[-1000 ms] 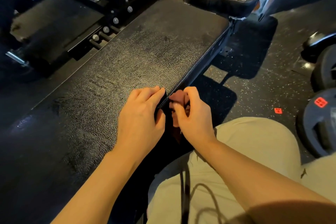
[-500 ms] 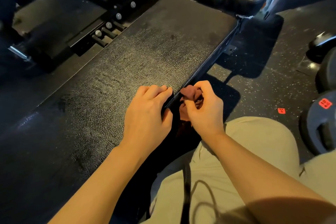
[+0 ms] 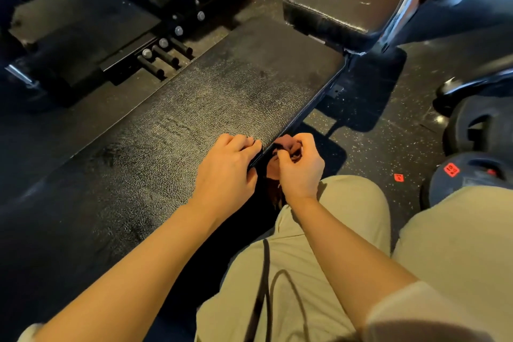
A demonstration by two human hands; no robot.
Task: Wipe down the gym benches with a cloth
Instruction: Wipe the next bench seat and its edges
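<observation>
Head view: L hand (image 3: 226,172) rests on the black bench pad (image 3: 194,108), fingers curled over its near edge. R hand (image 3: 301,168) at its 3 o'clock pinches a bunched maroon cloth (image 3: 286,144) vs. that edge. Weight plate (image 3: 469,178) w/ red tag on the floor at 3.

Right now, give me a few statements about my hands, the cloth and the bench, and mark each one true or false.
1. The right hand grips a reddish-brown cloth at the near edge of the bench pad. True.
2. The left hand rests on the bench pad with its fingers curled over the pad's edge. True.
3. The cloth lies spread flat in the middle of the pad. False: it is bunched in the right hand at the pad's edge.
4. The weight plate with a red label sits on the bench. False: it is on the floor to the right.
</observation>
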